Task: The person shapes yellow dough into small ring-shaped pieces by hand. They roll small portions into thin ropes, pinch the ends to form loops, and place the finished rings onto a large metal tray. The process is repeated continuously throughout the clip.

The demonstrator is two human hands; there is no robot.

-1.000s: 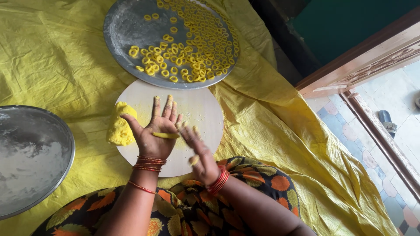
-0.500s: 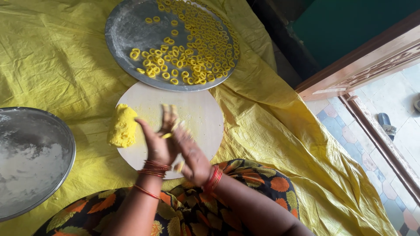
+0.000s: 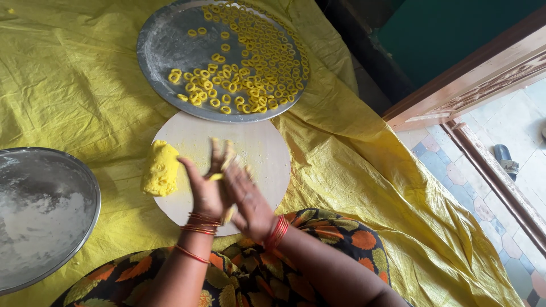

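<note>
The left hand and right hand, spread apart a second ago, now press together on a dough strip, rolling it thinner above the board.

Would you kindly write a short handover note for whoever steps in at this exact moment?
Hands: left hand and right hand pressed palm to palm over the round board, a small bit of yellow dough between them.
Things: dough lump on the board's left edge; tray beyond it, on the yellow sheet.
Done: many dough rings lie on that tray.
Left: the lump is unshaped; the second tray at left holds no rings.
</note>
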